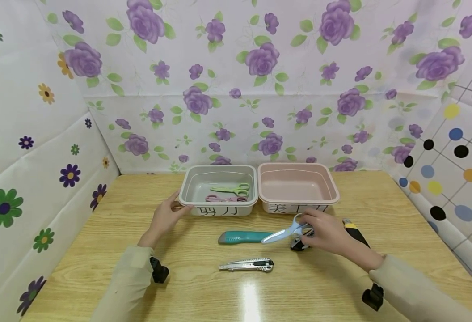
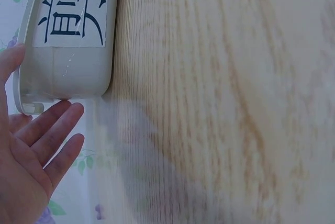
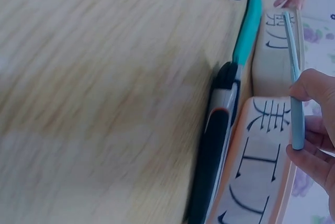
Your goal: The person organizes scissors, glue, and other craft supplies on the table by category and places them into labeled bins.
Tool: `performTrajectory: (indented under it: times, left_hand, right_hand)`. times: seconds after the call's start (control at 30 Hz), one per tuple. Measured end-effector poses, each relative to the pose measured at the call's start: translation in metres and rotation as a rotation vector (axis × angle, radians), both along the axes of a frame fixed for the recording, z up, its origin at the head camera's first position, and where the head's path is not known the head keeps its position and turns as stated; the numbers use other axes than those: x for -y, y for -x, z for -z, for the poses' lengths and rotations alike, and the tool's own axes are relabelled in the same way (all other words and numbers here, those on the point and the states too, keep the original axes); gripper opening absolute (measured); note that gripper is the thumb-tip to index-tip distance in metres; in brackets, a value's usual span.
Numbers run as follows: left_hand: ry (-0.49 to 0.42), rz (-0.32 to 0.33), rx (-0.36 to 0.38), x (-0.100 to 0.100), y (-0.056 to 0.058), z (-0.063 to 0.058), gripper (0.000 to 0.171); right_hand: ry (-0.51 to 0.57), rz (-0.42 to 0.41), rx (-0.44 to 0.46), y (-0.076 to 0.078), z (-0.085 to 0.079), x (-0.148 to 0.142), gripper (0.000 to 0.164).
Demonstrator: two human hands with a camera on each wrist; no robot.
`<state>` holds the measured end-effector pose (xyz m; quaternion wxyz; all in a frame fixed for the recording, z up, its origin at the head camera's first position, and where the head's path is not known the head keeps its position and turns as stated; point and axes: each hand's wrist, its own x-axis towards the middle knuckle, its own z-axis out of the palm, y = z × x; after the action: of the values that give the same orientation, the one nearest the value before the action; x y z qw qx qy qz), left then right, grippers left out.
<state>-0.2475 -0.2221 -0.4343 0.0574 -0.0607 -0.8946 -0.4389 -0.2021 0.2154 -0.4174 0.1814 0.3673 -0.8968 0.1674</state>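
Note:
My right hand [image 1: 328,232] pinches a pair of light-blue scissors [image 1: 286,233] by the handle, blades pointing left over the teal utility knife [image 1: 242,237]. In the right wrist view these scissors [image 3: 294,77] show edge-on between thumb and fingers. At the left front corner of the grey bin [image 1: 246,209], my left hand [image 1: 165,218] rests its thumb on the rim, its other fingers extended along the side. Inside that bin lie green scissors [image 1: 221,189] and pink scissors [image 1: 220,199]. A black-and-silver utility knife [image 1: 298,244] is partly hidden beneath my right hand.
Right of the grey bin stands a pink bin [image 1: 292,190], nothing visible inside; both bins carry printed labels. A silver utility knife [image 1: 248,264] lies nearer me. Another knife, yellow and black [image 1: 356,233], lies behind my right wrist. Floral cloth [image 1: 236,125] hangs behind the wooden table [image 1: 195,295].

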Motion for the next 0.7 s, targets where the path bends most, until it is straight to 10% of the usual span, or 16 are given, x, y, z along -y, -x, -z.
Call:
performTrajectory:
  times: [0.7]
  left_hand:
    - [0.015, -0.005, 0.0, 0.002, 0.001, 0.001, 0.075]
  right_hand:
    - [-0.005, -0.08, -0.04, 0.022, -0.015, 0.058, 0.02]
